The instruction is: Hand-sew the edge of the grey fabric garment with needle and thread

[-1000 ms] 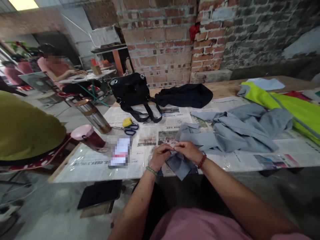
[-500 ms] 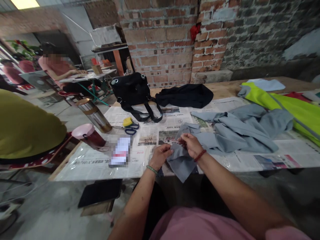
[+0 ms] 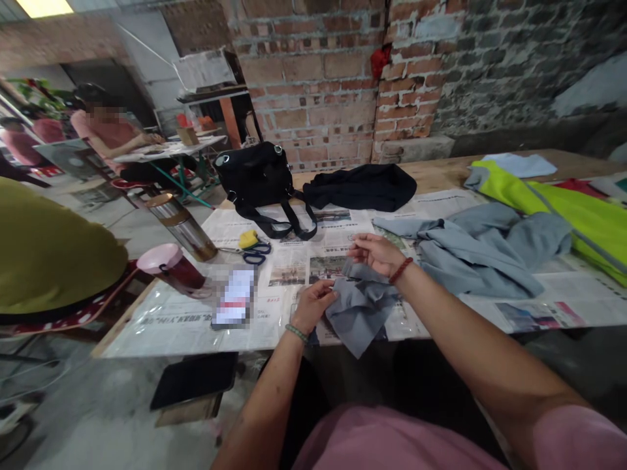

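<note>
My left hand [image 3: 316, 305] pinches the upper left edge of a small grey cloth piece [image 3: 360, 318], whose lower corner hangs over the table's front edge. Above and to the right of that cloth, my right hand [image 3: 375, 251] is raised with thumb and fingertips pressed together. Whatever lies between those fingertips is too small to make out. A larger crumpled grey garment [image 3: 490, 251] lies to the right, partly behind my right forearm.
Newspaper under clear plastic covers the table [image 3: 161, 326]. On the left are a phone [image 3: 236, 297], scissors [image 3: 257, 251], a lidded cup [image 3: 176, 271] and a metal flask [image 3: 183, 228]. Farther back lie a black bag [image 3: 257, 173], dark cloth [image 3: 362, 187] and a yellow vest [image 3: 553, 209]. People sit leftward.
My right hand has moved up, away from the small grey cloth and from my left hand. My left hand keeps its pinch in about the same place.
</note>
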A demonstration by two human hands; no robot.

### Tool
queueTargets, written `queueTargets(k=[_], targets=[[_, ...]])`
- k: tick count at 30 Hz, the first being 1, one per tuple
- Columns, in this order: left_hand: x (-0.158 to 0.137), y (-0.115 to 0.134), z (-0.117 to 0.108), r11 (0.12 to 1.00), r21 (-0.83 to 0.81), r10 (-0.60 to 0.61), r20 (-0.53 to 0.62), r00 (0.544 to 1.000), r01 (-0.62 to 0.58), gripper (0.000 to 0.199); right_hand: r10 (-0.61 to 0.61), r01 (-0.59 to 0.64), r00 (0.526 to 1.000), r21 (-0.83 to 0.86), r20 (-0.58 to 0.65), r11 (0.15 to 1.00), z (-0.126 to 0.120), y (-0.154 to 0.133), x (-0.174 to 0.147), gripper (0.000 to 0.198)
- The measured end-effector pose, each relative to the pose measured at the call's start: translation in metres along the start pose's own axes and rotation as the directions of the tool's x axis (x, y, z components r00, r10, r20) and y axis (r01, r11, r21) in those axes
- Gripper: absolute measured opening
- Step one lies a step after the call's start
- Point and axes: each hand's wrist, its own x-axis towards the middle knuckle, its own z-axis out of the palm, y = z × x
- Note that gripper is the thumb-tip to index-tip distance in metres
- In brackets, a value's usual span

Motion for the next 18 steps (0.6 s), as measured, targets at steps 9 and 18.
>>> queueTargets(k=[9, 18], targets=[[0.001, -0.001, -0.002, 1.0, -0.007, -0.021, 0.045, 0.999, 0.021, 0.03, -0.117, 0.117, 0.993, -0.161, 0.012, 0.98, -0.012, -0.05, 0.019, 0.013], [0.001, 0.001, -0.001, 0.999, -0.017, -0.031, 0.019, 0.999, 0.031, 0.03, -0.23, 0.213, 0.973, -0.279, -0.028, 0.936, -0.025, -0.087, 0.037, 0.008]])
